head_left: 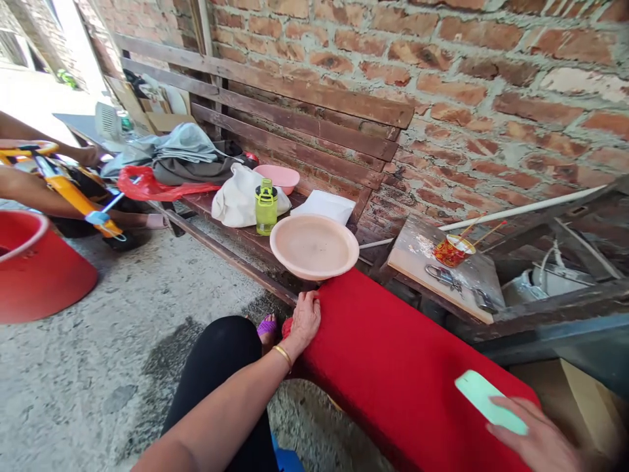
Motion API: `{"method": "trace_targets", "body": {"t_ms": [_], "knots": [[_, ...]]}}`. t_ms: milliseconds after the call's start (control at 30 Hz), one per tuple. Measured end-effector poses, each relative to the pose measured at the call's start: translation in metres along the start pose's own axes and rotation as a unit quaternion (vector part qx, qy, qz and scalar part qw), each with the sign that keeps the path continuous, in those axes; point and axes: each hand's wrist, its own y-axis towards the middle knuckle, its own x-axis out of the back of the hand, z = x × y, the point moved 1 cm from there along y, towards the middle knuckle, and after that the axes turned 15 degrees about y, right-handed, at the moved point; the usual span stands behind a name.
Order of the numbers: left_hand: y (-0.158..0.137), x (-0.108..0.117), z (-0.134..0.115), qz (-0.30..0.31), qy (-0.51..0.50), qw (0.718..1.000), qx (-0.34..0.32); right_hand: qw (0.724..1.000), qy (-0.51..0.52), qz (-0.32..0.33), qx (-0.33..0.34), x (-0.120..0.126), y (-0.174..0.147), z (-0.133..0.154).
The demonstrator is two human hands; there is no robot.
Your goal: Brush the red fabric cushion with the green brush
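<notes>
While handheld, bar (484, 397) diagonal; forward-left

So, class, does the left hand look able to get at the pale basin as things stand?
Probably yes: the left hand rests at the end of the red cloth, close to the pale basin, with nothing visible blocking the way.

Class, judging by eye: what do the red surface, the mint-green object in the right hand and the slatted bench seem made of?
Red surface: probably fabric; matte, slightly fuzzy.
Mint-green object in the right hand: likely plastic; smooth, evenly coloured.
Slatted bench: apparently wood, dark and worn; separate boards, patchy brown finish.
</notes>
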Motion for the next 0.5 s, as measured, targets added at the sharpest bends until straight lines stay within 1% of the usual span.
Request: {"method": "trace_targets", "body": {"t_ms": [33,67,133,200,267,300,333,367,400,433,500], "knots": [[0.001,-0.001,0.001,-0.004,-0.016,1.000,0.004,0.999,0.015,0.040,-0.001,-0.027,0.010,0.029],[0.002,-0.001,0.002,-0.007,-0.032,0.999,0.010,0.996,0.029,0.078,0.022,-0.055,0.018,0.061],[0.005,-0.003,0.005,-0.012,-0.060,0.998,0.021,0.988,0.039,0.132,0.065,-0.112,0.028,0.124],[0.008,-0.004,0.009,-0.019,-0.086,0.996,0.027,0.972,-0.002,0.196,0.127,-0.164,0.034,0.175],[0.011,-0.007,0.015,-0.028,-0.113,0.993,0.032,0.966,-0.005,0.210,0.148,-0.203,0.038,0.207],[0.013,-0.009,0.018,-0.033,-0.126,0.991,0.037,0.965,-0.003,0.213,0.152,-0.216,0.040,0.215],[0.015,-0.010,0.021,-0.038,-0.137,0.989,0.041,0.965,0.000,0.215,0.150,-0.224,0.040,0.218],[0.016,-0.012,0.023,-0.042,-0.146,0.987,0.045,0.965,0.001,0.218,0.146,-0.226,0.040,0.216],[0.018,-0.013,0.025,-0.043,-0.152,0.986,0.047,0.965,0.001,0.221,0.140,-0.224,0.038,0.210],[0.019,-0.014,0.026,-0.043,-0.156,0.986,0.047,0.966,0.001,0.222,0.131,-0.216,0.035,0.200],[0.020,-0.016,0.028,-0.045,-0.156,0.986,0.046,0.969,-0.001,0.221,0.109,-0.188,0.025,0.170]]}}
